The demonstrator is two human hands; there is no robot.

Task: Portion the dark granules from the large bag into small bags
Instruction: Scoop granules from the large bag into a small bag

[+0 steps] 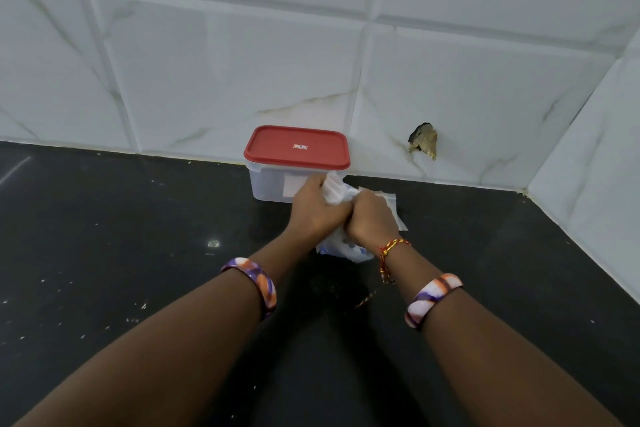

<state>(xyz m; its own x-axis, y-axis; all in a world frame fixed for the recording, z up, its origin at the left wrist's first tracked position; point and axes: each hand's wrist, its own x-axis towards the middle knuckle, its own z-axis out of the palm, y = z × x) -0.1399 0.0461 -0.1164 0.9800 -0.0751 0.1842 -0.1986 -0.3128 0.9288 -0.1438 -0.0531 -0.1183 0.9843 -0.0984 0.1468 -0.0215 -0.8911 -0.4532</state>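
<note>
- On the black stone counter (104, 253), close to the tiled wall, both hands met over a crumpled clear plastic bag (341, 248).
- The left hand (313, 208) was closed round the bag's gathered top, a white fold of plastic sticking up past its knuckles.
- The right hand (372, 215) was fisted on the same bunched plastic just beside it, the two hands touching.
- The bag's lower part showed below the right wrist, resting on the counter; bluish print was visible on it, but its contents could not be made out.
- Flat clear small bags (394, 211) lay on the counter just behind the right hand, partly hidden by it.
- A clear plastic container (270, 184) with a red lid (296, 147) stood directly behind the hands, against the wall; the left hand covered its lower right corner.
- A broken hole (423, 144) marked the white marble-patterned tile (225, 73) to the container's right.
- Each forearm wore a purple-and-orange bangle (258, 282), and a red-and-yellow thread (389, 253) circled the right wrist.
- Pale specks dotted the counter.
</note>
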